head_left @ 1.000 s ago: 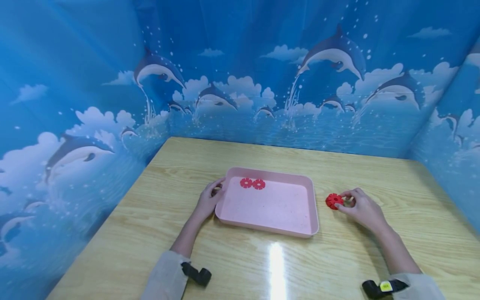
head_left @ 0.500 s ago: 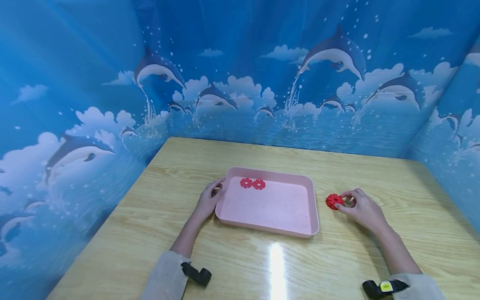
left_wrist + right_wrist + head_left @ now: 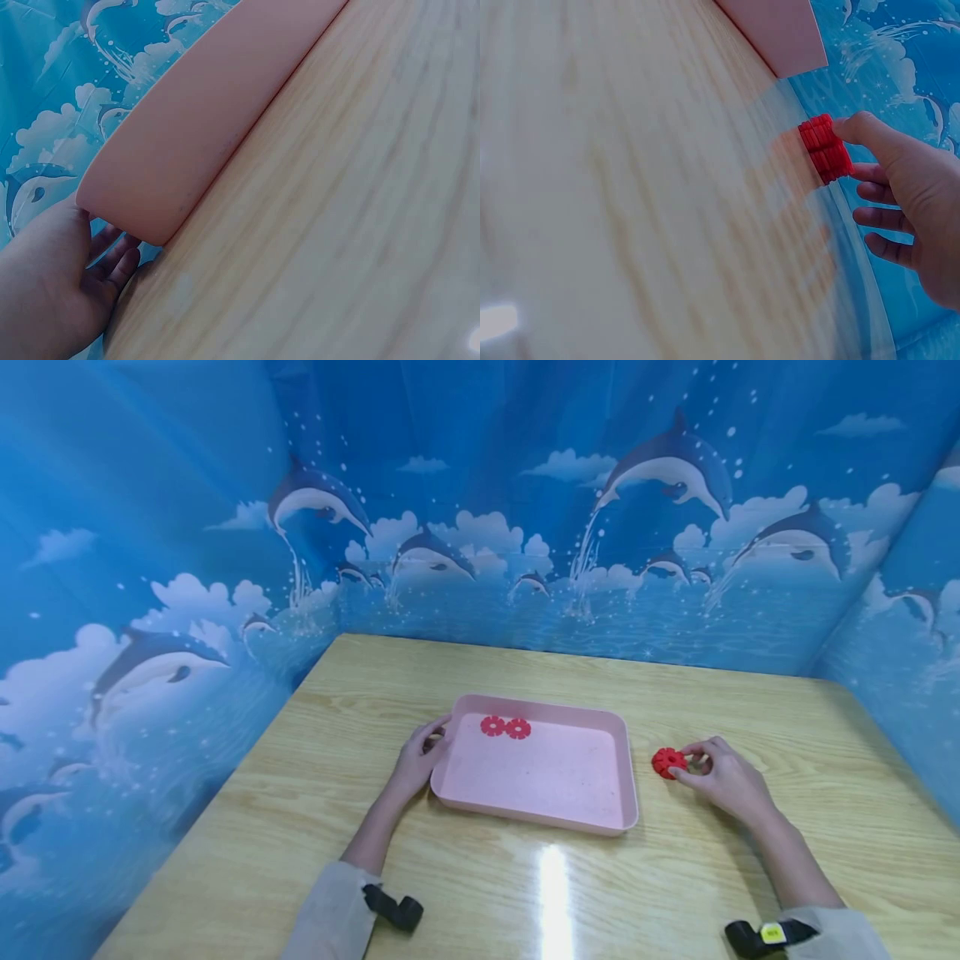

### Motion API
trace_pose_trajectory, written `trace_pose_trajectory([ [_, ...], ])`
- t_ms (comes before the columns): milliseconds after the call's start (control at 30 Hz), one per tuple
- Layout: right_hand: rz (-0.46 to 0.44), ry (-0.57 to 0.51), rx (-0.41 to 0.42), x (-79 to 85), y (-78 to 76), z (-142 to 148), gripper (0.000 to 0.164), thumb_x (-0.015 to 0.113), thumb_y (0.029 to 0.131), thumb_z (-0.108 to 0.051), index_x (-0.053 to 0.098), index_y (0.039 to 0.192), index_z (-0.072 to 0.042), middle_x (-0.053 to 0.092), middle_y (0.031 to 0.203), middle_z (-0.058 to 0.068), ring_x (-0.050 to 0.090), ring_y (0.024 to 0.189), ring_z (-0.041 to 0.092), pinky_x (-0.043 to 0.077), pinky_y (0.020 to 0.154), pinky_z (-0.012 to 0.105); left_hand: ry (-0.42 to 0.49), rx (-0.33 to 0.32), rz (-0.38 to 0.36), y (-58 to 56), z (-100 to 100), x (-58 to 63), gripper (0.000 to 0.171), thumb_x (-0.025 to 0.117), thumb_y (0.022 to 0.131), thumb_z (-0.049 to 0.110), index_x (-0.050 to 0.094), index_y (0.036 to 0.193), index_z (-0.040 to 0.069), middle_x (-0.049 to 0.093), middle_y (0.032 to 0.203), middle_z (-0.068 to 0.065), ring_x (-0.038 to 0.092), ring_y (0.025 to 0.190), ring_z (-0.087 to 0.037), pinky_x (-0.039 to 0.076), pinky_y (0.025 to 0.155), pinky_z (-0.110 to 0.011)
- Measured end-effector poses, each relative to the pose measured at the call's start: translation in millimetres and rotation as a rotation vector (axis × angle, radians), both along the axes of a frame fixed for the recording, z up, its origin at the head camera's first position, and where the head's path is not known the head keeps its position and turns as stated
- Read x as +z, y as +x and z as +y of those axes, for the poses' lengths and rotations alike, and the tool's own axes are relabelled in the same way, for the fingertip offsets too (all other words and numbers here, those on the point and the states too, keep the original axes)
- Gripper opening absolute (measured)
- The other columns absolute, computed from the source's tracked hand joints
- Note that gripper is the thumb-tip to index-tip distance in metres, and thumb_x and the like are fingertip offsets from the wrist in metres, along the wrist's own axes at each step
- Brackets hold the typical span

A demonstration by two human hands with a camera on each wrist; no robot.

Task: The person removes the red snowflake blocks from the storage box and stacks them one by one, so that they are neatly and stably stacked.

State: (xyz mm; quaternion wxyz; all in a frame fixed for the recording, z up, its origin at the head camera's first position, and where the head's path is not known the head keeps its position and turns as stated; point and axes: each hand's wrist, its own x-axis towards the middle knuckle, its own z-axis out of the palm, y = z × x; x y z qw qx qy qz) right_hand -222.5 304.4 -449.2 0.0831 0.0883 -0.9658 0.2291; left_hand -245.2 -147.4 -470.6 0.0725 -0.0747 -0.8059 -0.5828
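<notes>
A shallow pink tray (image 3: 540, 777) lies on the table, with two red snowflake discs (image 3: 506, 727) side by side near its far left corner. My left hand (image 3: 417, 760) holds the tray's left side, thumb at the rim; in the left wrist view its fingers (image 3: 120, 266) curl by the tray's corner. Right of the tray, my right hand (image 3: 723, 777) pinches a short stack of red snowflake discs (image 3: 667, 762) between thumb and index finger. The right wrist view shows the disc stack (image 3: 825, 150) edge-on at the table surface, the other fingers loosely bent below it.
The light wooden table (image 3: 360, 693) meets a blue dolphin-print curtain (image 3: 480, 527) at the back and sides. A glare strip (image 3: 555, 902) shows on the tabletop in front of the tray. Each wrist wears a small black camera (image 3: 393, 907).
</notes>
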Motion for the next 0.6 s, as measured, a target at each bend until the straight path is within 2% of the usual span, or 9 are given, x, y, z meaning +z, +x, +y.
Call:
trace_pose_trajectory([
  [200,0.005,0.003,0.001,0.1,0.0,-0.5,0.042,0.069,0.08,-0.036,0.062,0.098,0.001,0.05,0.087,0.007,0.048,0.07,0.018,0.038,0.05,0.028,0.002,-0.008,-0.003,1.0,-0.4,2.3,0.037,0.055,0.091,0.003,0.051,0.128,0.001,0.053,0.109,-0.018,0.053,0.093,-0.03,0.046,0.084,-0.042],
  [467,0.001,0.002,-0.002,0.3,0.0,0.1,0.043,0.069,0.08,-0.039,0.062,0.099,0.0,0.05,0.088,0.006,0.048,0.07,0.018,0.038,0.051,0.028,-0.001,-0.029,-0.005,19.3,6.2,32.3,0.037,0.052,0.091,-0.001,0.048,0.127,-0.007,0.051,0.109,-0.026,0.052,0.093,-0.036,0.045,0.085,-0.047],
  [600,-0.008,-0.007,-0.007,3.7,1.4,0.1,0.045,0.064,0.084,-0.041,0.062,0.102,0.0,0.05,0.091,0.008,0.049,0.074,0.02,0.039,0.053,0.029,-0.004,-0.025,-0.02,21.8,7.5,36.5,0.037,0.052,0.091,0.0,0.048,0.127,-0.006,0.051,0.11,-0.026,0.052,0.095,-0.035,0.044,0.086,-0.045],
])
